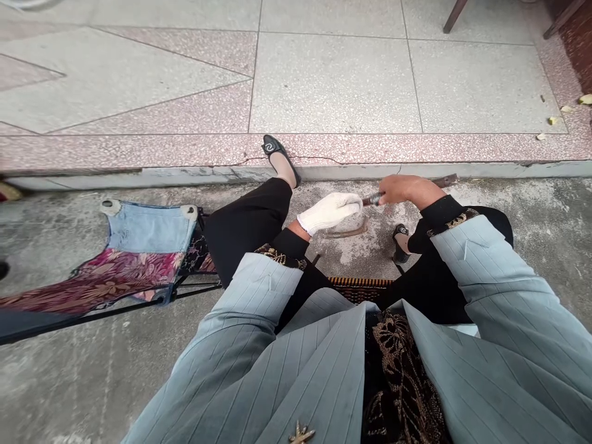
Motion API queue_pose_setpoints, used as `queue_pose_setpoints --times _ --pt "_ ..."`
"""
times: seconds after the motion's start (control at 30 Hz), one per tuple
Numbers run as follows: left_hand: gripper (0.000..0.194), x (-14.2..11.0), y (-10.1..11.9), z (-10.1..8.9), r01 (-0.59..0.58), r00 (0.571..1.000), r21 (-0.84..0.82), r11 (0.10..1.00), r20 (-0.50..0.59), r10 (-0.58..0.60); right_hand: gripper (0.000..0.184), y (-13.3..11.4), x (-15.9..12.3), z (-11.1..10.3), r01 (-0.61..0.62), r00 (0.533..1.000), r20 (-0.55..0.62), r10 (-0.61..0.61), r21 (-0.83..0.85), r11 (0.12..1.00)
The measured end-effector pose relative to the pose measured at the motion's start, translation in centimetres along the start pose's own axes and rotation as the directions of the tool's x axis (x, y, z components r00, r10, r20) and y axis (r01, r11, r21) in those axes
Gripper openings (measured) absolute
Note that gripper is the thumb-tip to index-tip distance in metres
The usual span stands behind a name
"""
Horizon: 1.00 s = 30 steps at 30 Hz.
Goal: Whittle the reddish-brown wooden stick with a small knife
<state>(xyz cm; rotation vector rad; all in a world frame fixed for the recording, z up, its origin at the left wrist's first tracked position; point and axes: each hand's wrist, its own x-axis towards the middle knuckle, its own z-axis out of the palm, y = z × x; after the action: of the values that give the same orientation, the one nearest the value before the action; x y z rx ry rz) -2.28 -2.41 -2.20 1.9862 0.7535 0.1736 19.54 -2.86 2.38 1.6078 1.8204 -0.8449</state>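
My left hand (330, 213), in a white knit glove, is closed around the near end of a dark brown rod (367, 201). Silvery wire (377, 198) is wound around the rod just beyond the glove. My right hand (402, 190) is bare and closed over the rod at the wire; its fingertips are partly hidden. A dark brown stick end (446, 180) shows past my right wrist; whether it belongs to the same rod I cannot tell. Below the hands, a bent, light-brown stick (346, 232) appears close to the ground.
My left shoe (272, 147) rests against the raised tiled step (333, 148); my right shoe (401, 237) is on the concrete. A folding recliner (148, 228) with patterned cloth stands at left. A woven seat edge (361, 285) shows beneath me. Furniture legs (456, 15) stand at upper right.
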Motion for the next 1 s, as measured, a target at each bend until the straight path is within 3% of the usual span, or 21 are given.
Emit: queue_pose_setpoints --times 0.07,0.17,0.37,0.47,0.53,0.6,0.67,0.73,0.8,0.9,1.0 --pt "0.027 0.0 -0.2 -0.3 -0.019 1.0 0.045 0.999 -0.009 0.019 0.031 -0.4 -0.2 0.2 0.093 0.985 0.147 -0.085 -0.047 0.995" --pt "0.028 0.1 -0.5 -0.7 -0.04 0.999 0.096 0.995 -0.032 0.043 0.026 -0.3 -0.6 0.2 0.226 0.947 0.224 -0.229 0.039 0.973" --pt "0.034 0.5 -1.5 -0.7 -0.041 0.999 0.071 0.997 -0.03 0.044 0.021 0.7 -1.4 -0.1 0.389 0.839 0.234 -0.491 0.373 0.842" --pt "0.036 0.8 -1.9 -0.4 -0.08 0.996 0.062 0.995 -0.034 0.083 0.026 1.6 -2.5 -0.6 0.448 0.807 0.123 -0.577 0.509 0.735" --pt "0.037 0.8 -1.9 -0.2 -0.089 0.995 0.045 0.995 -0.038 0.091 0.03 2.3 -3.3 -1.1 0.464 0.844 -0.064 -0.532 0.586 0.665" --pt "0.037 0.7 -1.5 -0.1 -0.087 0.996 0.014 0.996 -0.01 0.087 0.03 2.9 -3.8 -1.5 0.46 0.885 -0.281 -0.37 0.642 0.613" --pt "0.038 0.5 -0.8 -0.1 -0.082 0.996 -0.011 0.997 0.026 0.082 0.029 3.1 -3.7 -1.7 0.407 0.903 -0.397 -0.167 0.661 0.631" --pt "0.037 0.3 -0.1 0.0 -0.067 0.997 -0.008 0.998 0.038 0.067 0.026 2.9 -3.0 -1.7 0.298 0.914 -0.404 -0.027 0.627 0.72" --pt "0.035 0.2 0.3 0.1 -0.046 0.998 0.016 0.999 0.038 0.046 0.023 2.4 -2.0 -1.5 0.183 0.922 -0.385 0.038 0.521 0.834" --pt "0.033 0.2 0.4 0.2 -0.049 0.998 0.062 0.997 0.039 0.047 0.025 1.3 -0.9 -1.2 0.055 0.939 -0.342 0.046 0.28 0.959" --pt "0.034 0.2 0.2 0.0 -0.128 0.99 0.115 0.985 0.076 0.12 0.026 0.6 -0.4 -0.6 0.017 0.981 -0.192 -0.004 0.067 0.998"
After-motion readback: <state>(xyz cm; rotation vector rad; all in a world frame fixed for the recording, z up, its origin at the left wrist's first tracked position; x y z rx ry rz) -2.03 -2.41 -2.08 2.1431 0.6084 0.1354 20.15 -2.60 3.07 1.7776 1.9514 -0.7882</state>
